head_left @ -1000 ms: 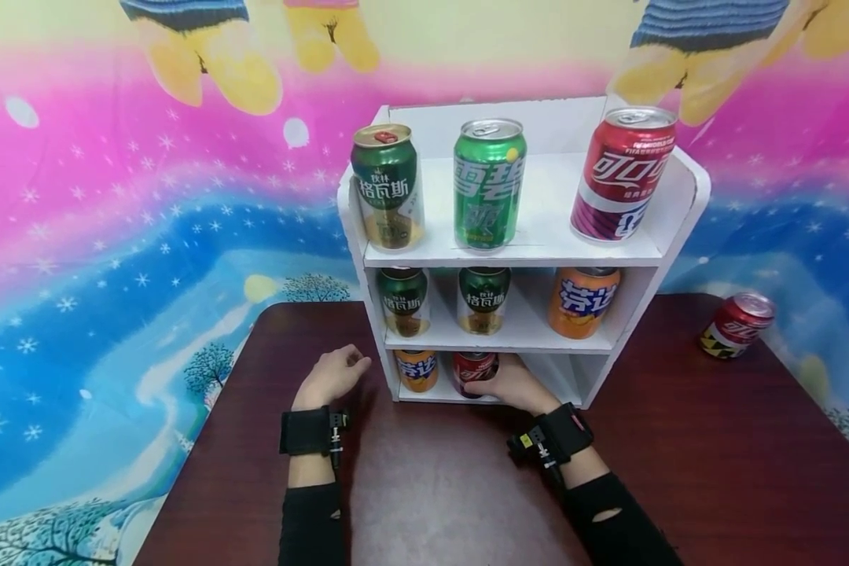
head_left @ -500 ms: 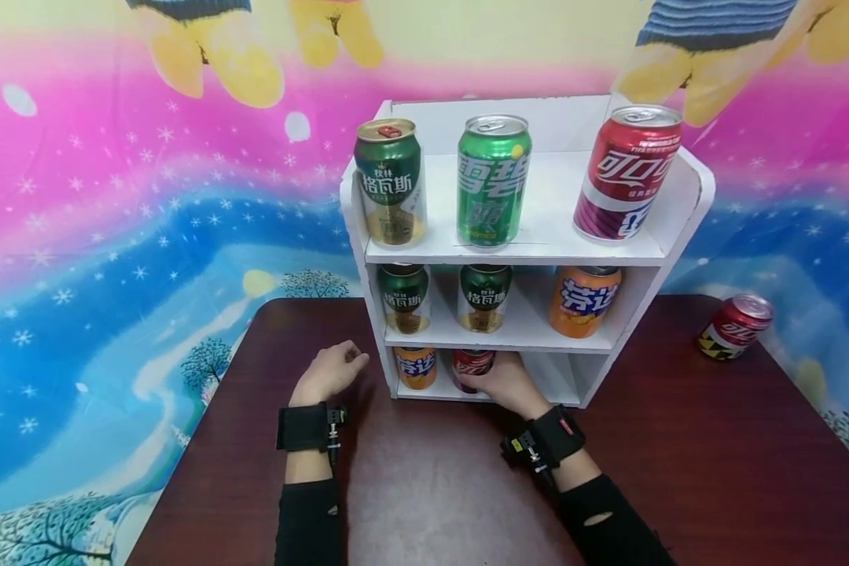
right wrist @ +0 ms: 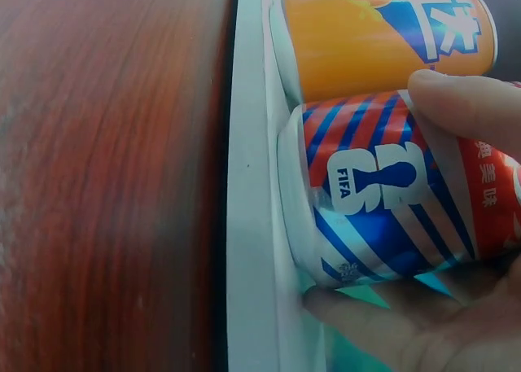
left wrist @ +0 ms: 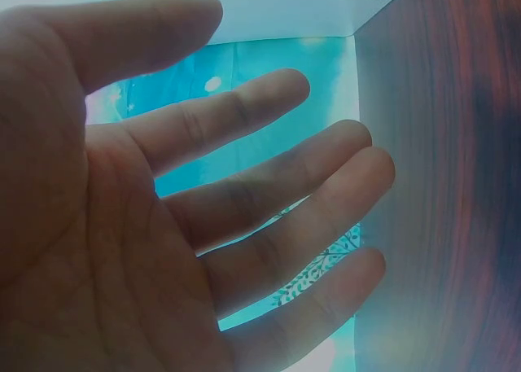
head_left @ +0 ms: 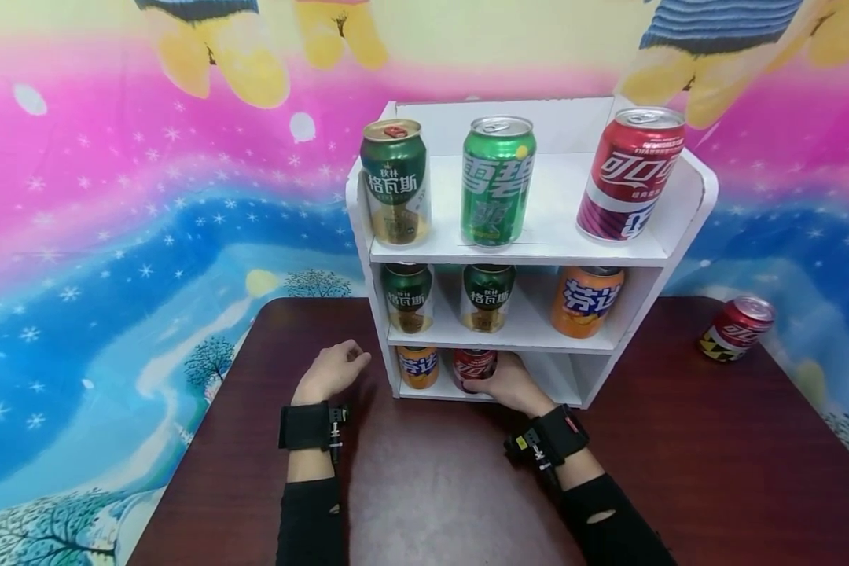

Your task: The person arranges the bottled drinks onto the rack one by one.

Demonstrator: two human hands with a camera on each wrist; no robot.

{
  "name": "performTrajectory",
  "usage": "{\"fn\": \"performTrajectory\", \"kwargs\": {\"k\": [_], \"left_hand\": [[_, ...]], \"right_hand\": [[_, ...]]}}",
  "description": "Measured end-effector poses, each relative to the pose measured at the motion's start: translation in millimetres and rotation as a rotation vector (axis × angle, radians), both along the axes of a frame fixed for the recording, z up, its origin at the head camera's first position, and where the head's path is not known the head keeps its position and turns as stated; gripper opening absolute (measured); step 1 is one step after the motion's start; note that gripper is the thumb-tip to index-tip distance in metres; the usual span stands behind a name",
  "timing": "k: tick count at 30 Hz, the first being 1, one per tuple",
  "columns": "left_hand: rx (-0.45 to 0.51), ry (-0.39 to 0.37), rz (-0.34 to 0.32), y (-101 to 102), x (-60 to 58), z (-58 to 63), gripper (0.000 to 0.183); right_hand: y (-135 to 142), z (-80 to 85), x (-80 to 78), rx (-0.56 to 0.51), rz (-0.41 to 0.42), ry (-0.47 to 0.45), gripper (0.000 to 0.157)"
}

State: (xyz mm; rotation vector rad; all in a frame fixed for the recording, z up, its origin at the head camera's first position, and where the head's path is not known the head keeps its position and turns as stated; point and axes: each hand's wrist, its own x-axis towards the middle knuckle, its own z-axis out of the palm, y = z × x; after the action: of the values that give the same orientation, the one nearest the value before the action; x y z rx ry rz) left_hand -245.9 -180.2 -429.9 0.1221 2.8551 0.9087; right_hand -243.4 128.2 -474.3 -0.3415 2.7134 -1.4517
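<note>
My right hand grips a red cola can standing on the bottom shelf of a white rack. In the right wrist view the thumb lies on one side of the can and the other fingers on the opposite side. An orange soda can stands to the left of the cola on that shelf. My left hand is over the table, left of the rack, holding nothing. Its fingers are relaxed and spread in the left wrist view.
The middle shelf bears two green-gold cans and an orange can. On top stand a green-gold can, a green can and a red can. Another red can stands at the table's far right.
The head view has shifted slightly. My right hand keeps its hold on the red cola can on the bottom shelf, and the left hand stays left of the rack.
</note>
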Motion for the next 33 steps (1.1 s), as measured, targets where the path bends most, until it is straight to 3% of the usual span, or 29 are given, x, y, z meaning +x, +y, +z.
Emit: {"fn": "performTrajectory", "kwargs": {"k": [5, 13, 20, 28, 33], "left_hand": [[-0.008, 0.002, 0.008, 0.9, -0.5, -1.0, 0.03], [-0.011, -0.012, 0.006, 1.6, 0.1, -2.6, 0.03], [-0.01, -0.016, 0.019, 1.9, -1.7, -0.4, 0.03], [-0.007, -0.019, 0.018, 2.5, -1.3, 0.5, 0.031], [-0.001, -0.019, 0.023, 2.9, -0.9, 0.0, 0.031]], "right_hand": [[-4.6, 1.3, 1.0, -0.011, -0.011, 0.054, 0.068], [-10.2, -1.3, 3.3, 0.005, -0.033, 0.089, 0.076], [-6.5, -1.6, 0.6, -0.111, 0.026, 0.029, 0.07], [-11.4, 0.9, 2.3, -0.096, -0.015, 0.04, 0.072], [-9.8, -1.5, 1.5, -0.107, 0.016, 0.016, 0.077]]}}
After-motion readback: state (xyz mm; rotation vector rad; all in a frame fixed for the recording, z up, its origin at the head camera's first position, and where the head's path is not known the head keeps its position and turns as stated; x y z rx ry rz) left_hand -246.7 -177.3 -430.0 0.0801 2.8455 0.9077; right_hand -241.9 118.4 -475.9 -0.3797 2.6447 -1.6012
